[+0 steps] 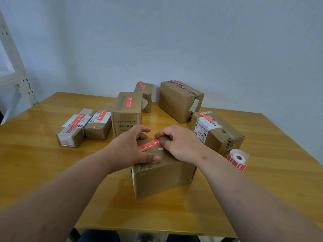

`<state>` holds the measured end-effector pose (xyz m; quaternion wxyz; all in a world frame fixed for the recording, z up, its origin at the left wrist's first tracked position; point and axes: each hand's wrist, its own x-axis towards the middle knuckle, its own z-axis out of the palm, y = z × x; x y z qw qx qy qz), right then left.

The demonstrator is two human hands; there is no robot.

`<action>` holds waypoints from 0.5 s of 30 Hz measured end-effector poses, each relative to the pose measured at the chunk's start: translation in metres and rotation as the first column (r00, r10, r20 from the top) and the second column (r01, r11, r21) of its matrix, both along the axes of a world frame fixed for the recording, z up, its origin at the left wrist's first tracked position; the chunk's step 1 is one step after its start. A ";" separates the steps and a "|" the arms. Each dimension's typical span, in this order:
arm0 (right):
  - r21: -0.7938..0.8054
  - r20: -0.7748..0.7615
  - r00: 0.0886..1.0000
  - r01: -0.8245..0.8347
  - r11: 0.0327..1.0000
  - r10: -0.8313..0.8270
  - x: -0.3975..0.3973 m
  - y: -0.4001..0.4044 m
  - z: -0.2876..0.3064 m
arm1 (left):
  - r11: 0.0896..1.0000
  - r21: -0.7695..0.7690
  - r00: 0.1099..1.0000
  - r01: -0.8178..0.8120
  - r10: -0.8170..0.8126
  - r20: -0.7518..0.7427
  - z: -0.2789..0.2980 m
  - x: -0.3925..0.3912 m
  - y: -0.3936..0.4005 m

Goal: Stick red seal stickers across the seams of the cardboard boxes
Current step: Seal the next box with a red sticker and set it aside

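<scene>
1. Box (162,179) is sat at the near-middle of the table (52,154), w/ a red sticker (149,145) laid on its top between both hands. Sticker's long axis runs diagonal, low-left to up-right, prob across the top seam (seam itself is mostly hidden by the hands, so can't be sure).
2. Left hand (131,147) is draped over the box's left top edge, fingers curled round it, thumb flat on the top next to the sticker's lower-left end. Looks like bracing more than sticking.
3. Right hand (178,144) is at the sticker's upper-right end, fingertips bunched and curled down onto it. Whether that end is being pinched or just pressed flat can't be told from here.
4. So the right hand is the nearer one for the next bit: sticker lies left and toward the body from those fingertips, and a smoothing stroke would be run down along the diagonal toward the left thumb. Just a guess tho.
5. Roll (237,158) of stickers is parked right of the box, near the right forearm.
6. Six other boxes are ringed behind, each seen w/ a red sticker already on.
7. Table is glossy yellowish wood, pale plain wall behind, white rack (15,67) at far left.
</scene>
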<state>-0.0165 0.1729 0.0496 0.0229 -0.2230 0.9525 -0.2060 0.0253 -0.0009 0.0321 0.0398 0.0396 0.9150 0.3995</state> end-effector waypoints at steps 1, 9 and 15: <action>-0.008 0.003 1.000 0.004 1.000 -0.004 0.000 0.000 0.000 | 1.000 0.009 1.000 -0.001 0.001 0.001 -0.001 0.000 0.000; -0.124 0.065 0.997 0.049 0.991 -0.041 -0.002 0.003 -0.001 | 0.999 0.020 0.999 -0.042 0.042 -0.009 0.001 0.003 -0.003; -0.101 0.071 0.996 0.059 0.993 -0.052 0.000 0.003 0.000 | 0.926 0.370 0.978 -0.076 -0.003 0.209 0.005 0.005 -0.025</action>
